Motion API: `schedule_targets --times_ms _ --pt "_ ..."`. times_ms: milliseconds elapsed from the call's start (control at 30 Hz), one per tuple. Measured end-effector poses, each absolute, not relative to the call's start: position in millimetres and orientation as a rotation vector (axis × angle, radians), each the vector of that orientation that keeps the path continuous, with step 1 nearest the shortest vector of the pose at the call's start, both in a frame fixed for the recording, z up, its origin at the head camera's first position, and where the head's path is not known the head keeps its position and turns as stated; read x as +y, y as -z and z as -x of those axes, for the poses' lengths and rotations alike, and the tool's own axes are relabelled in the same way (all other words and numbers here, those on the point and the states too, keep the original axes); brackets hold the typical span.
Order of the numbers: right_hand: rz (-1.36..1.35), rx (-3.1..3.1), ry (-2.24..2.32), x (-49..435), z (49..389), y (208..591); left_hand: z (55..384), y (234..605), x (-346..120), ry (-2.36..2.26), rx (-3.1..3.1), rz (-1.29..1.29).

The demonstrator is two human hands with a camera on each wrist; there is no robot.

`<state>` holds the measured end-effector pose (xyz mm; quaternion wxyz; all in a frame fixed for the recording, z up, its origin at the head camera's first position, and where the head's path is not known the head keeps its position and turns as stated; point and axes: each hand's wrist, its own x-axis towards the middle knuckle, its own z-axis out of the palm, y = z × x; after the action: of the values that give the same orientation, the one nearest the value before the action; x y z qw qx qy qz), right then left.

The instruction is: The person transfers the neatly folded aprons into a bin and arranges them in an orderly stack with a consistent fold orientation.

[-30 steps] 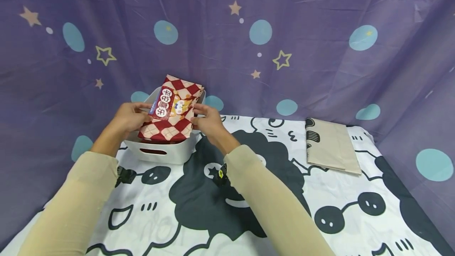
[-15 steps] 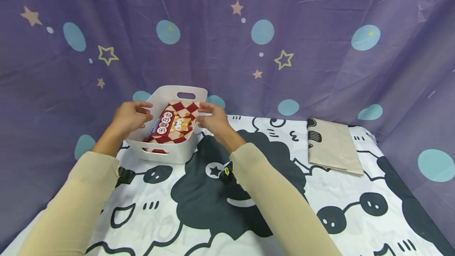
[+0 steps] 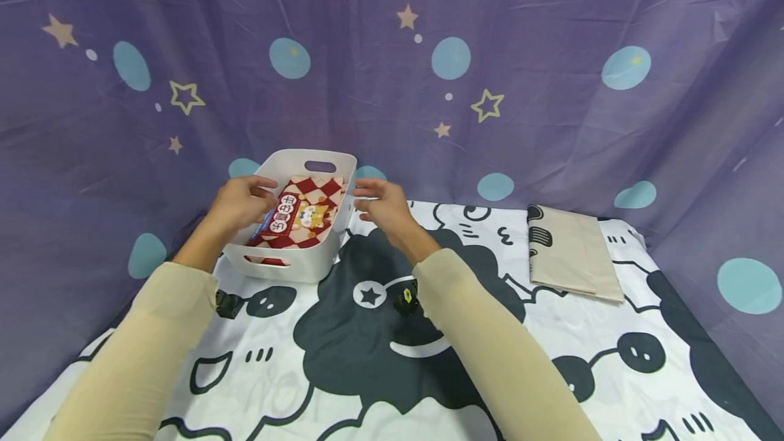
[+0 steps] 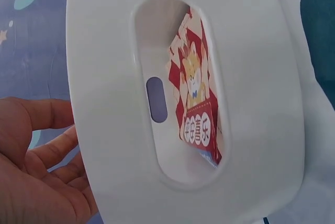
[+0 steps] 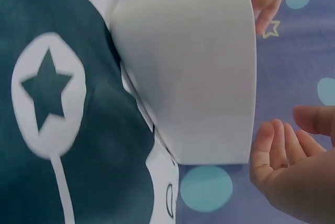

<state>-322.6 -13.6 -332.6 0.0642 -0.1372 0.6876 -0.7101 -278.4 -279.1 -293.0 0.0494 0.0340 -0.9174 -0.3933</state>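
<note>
A white plastic bin [image 3: 294, 267] with handle slots stands at the back left of the bed-like surface. Inside it lies a folded red-and-cream diamond-checked piece [image 3: 300, 213] with a cartoon animal and a printed label; whether it is cloth or a bag I cannot tell. My left hand [image 3: 245, 203], fingers loosely bent, hovers over the bin's left rim and holds nothing. Just off the right rim is my right hand [image 3: 384, 206], its fingers relaxed with nothing between them. In the left wrist view the checked piece [image 4: 196, 88] shows through a handle slot.
A folded beige piece [image 3: 572, 250] with dark printed marks lies at the right of the black-and-white cartoon sheet [image 3: 275, 359]. Behind everything hangs a purple curtain [image 3: 380, 87] with stars and blue spots, close to the bin's back.
Both hands held the checked piece above the bin a second ago. It then dropped flat inside and was released. Since then, both hands have shifted slightly right, the right one leaving the rim.
</note>
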Motion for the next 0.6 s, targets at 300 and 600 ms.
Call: schedule_targets --times_ms 300,600 --pt "0.456 2.16 2.178 22 327 330 281 293 -263 1.219 -2.786 -0.055" --pt "0.508 2.253 2.157 53 328 332 282 293 -242 1.2 -2.816 -0.01"
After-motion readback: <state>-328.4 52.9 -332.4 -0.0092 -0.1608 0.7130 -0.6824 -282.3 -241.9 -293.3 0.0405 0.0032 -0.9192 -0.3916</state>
